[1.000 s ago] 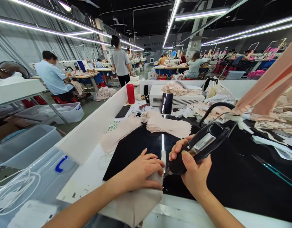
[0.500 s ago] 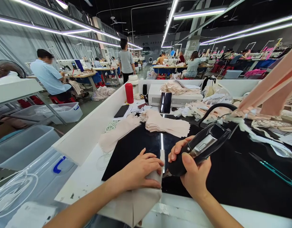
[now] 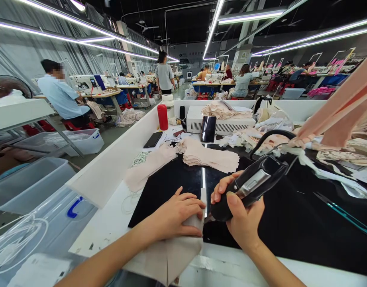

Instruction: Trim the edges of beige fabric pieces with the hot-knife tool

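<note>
Cloth (image 3: 183, 257), thin, beige, crosses the near edge of the glossy black board (image 3: 309, 227); our left hand (image 3: 181, 215), loosely spread, presses it; our right hand (image 3: 244, 221) grips a black-and-silver handheld tool (image 3: 256, 181). We should keep cloth smooth.

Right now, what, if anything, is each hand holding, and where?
The right hand grips the black tool around its body. The left hand lies on the pale fabric near its edge; any grip is unclear.

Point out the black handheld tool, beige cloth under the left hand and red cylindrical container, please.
Black handheld tool (image 3: 253, 184), head view: silver panel.
Beige cloth (image 3: 183, 255), head view: near portion.
Red cylindrical container (image 3: 162, 118), head view: middle of side.
</note>
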